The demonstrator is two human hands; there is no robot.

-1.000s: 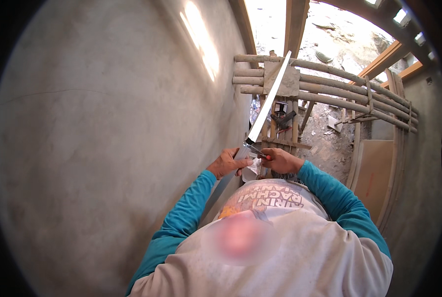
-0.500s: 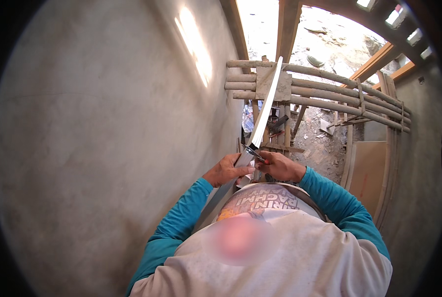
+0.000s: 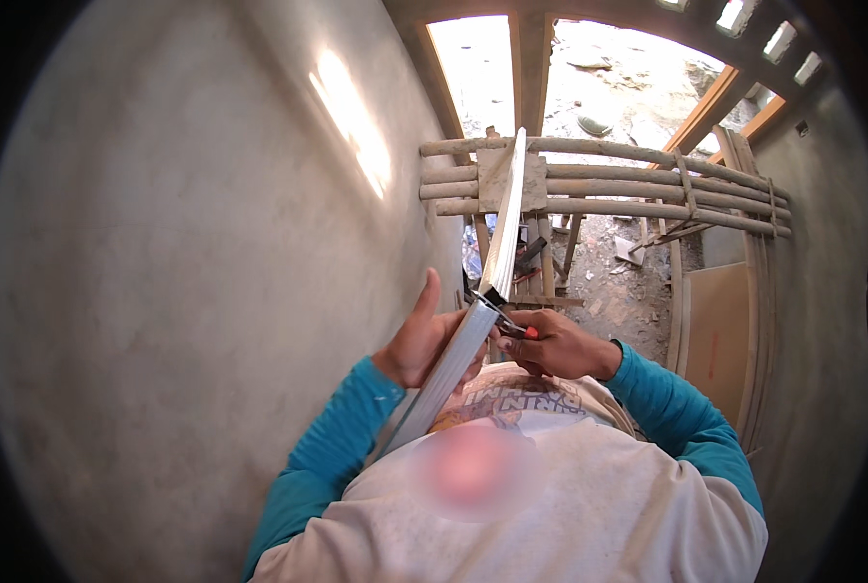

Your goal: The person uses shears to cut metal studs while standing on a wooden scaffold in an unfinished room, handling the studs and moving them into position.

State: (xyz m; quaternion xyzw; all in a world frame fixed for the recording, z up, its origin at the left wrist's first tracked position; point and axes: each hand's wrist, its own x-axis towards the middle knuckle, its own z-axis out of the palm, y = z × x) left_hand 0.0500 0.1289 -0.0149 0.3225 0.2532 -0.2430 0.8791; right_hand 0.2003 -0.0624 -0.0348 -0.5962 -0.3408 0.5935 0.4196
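A long, pale metal channel (image 3: 461, 342) runs from beside my torso up and away toward the bamboo poles, bent at its middle, where dark snips (image 3: 493, 297) sit across it. My right hand (image 3: 560, 342) is closed round the snips' handles, and a red handle end shows by its fingers. From the left, my left hand (image 3: 422, 342) supports the channel just below the snips. Its thumb points up, off the metal, while the fingers pass behind the channel and are partly hidden.
Lashed bamboo poles (image 3: 628, 185) with a flat board (image 3: 492, 178) on them cross ahead. A bare plastered wall (image 3: 210, 291) rises close on my left. Leaning panels (image 3: 715, 330) stand at the right, and rubble (image 3: 613, 301) covers the ground below.
My left thumb has lifted off the channel and now points up. The channel's near part shows more, and the bend at the snips looks sharper. The view has shifted slightly.
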